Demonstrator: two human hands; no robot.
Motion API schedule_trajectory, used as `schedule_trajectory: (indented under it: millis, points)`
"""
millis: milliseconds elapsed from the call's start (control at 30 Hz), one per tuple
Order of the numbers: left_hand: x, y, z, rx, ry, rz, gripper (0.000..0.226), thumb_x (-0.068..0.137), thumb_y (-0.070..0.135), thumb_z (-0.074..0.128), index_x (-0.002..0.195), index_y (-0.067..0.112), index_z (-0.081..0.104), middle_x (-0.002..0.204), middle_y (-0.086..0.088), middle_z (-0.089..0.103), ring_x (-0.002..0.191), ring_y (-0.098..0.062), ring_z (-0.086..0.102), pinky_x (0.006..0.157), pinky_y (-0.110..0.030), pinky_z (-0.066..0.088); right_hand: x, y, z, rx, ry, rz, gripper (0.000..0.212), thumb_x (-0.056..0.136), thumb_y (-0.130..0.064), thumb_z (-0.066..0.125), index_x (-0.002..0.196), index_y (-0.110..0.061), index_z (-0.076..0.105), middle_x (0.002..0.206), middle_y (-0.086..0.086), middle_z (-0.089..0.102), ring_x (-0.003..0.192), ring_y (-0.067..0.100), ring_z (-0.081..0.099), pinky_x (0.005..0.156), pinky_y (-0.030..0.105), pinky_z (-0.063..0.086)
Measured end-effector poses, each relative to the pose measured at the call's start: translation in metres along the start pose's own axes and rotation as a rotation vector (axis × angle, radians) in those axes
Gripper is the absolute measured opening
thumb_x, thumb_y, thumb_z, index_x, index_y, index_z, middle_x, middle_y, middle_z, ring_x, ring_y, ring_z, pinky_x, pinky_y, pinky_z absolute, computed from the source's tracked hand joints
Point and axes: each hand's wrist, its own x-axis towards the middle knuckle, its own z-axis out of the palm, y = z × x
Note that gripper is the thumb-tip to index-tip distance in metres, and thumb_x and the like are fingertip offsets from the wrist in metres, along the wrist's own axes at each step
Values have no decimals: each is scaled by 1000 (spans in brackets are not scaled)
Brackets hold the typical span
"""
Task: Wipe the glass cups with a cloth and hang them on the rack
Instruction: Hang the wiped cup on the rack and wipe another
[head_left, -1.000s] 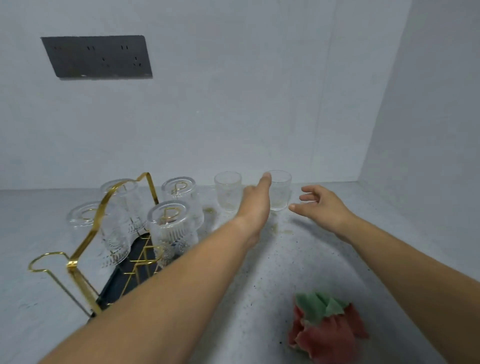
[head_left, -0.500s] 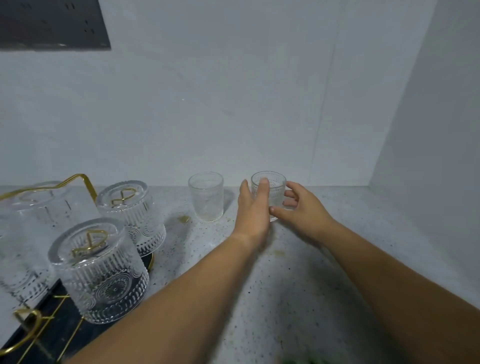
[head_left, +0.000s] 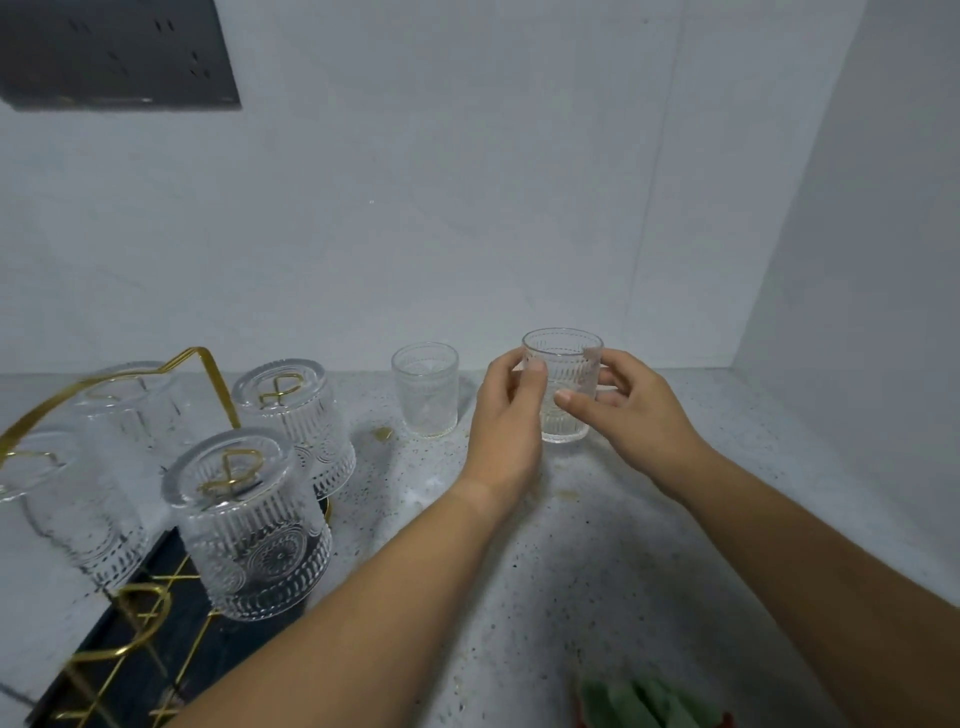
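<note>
Fingers (head_left: 535, 366) of my left hand (head_left: 506, 426) and right hand (head_left: 639, 410) are clamping, over the far worktop (head_left: 675, 545) right of the rack (head_left: 156, 670), one glass cup (head_left: 563, 364); I'm risking slick glass slipping, or knocking the neighbouring cup (head_left: 426, 389).

The bottom edge cuts off my cloth (head_left: 649, 704) (only a green fold and a bit of red show). The gold rack (head_left: 156, 665) runs off the left edge, and the upturned cup (head_left: 72, 509) farthest left is smeared by blur. My left hand (head_left: 506, 415) hides part of the glass cup (head_left: 563, 364).
</note>
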Motion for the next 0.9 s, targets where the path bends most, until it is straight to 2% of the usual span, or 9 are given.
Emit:
schedule_trajectory:
  millis: [67, 200, 300, 333, 467, 533, 667, 800, 900]
  points:
    - [-16, 3, -6, 6, -14, 43, 37, 101, 38, 65, 136, 27, 58, 122, 2, 64, 113, -6, 62, 97, -20, 50, -23, -17, 0, 16, 19, 8, 44, 87, -17, 80, 127, -22, 63, 110, -5, 77, 93, 8, 77, 82, 24, 59]
    - [-48, 14, -23, -2, -129, 69, 38, 99, 24, 73, 135, 23, 58, 114, 1, 71, 105, -6, 71, 88, -19, 56, -71, -43, 3, 93, 37, 32, 40, 86, -20, 79, 124, -23, 66, 110, -2, 78, 97, 14, 77, 90, 35, 59]
    - [-73, 14, -42, -52, -280, -9, 66, 94, 49, 77, 147, 16, 57, 135, -6, 73, 129, -18, 67, 114, -42, 51, -106, -56, 9, 158, -37, 62, 39, 89, -17, 76, 126, -19, 65, 112, -1, 78, 101, 16, 77, 86, 29, 59]
    - [-83, 12, -49, -62, -339, -14, 63, 95, 52, 73, 145, 16, 60, 139, -7, 71, 134, -24, 65, 117, -50, 46, -118, -61, 13, 173, -71, 71, 39, 90, -17, 75, 127, -19, 65, 113, -1, 78, 101, 16, 76, 83, 25, 59]
    - [-118, 4, -73, -212, -406, -40, 53, 94, 43, 70, 137, 11, 67, 133, -19, 73, 127, -40, 68, 111, -56, 50, -154, -73, 30, 134, -128, 95, 32, 92, -14, 73, 122, -22, 68, 100, -8, 80, 92, 7, 76, 76, 16, 56]
    - [-133, -1, -79, -250, -367, -45, 61, 89, 42, 74, 136, 5, 65, 130, -21, 74, 122, -40, 70, 107, -53, 54, -169, -73, 34, -11, -111, 107, 30, 90, -24, 76, 117, -34, 66, 91, -14, 75, 84, 0, 72, 73, 14, 54]
    - [-148, -8, -86, -383, -250, -117, 69, 79, 43, 80, 128, 0, 58, 109, -13, 74, 99, -28, 71, 82, -38, 61, -202, -56, 24, -483, 21, 36, 21, 91, -46, 70, 110, -37, 66, 104, -17, 65, 97, -1, 61, 82, 14, 45]
    - [-152, -11, -86, -454, -224, -194, 67, 79, 46, 80, 128, 5, 59, 108, -12, 69, 102, -30, 65, 84, -43, 56, -238, -34, 14, -942, -304, -54, 58, 83, -78, 49, 126, -42, 65, 128, -30, 51, 121, -4, 43, 108, 23, 37]
    - [-157, -10, -86, -454, -272, -237, 49, 83, 43, 75, 121, 14, 64, 110, -8, 75, 104, -28, 70, 84, -43, 57, -248, -14, 14, -995, -276, -109, 38, 90, -70, 46, 108, -48, 70, 129, -25, 58, 119, 3, 48, 105, 30, 42]
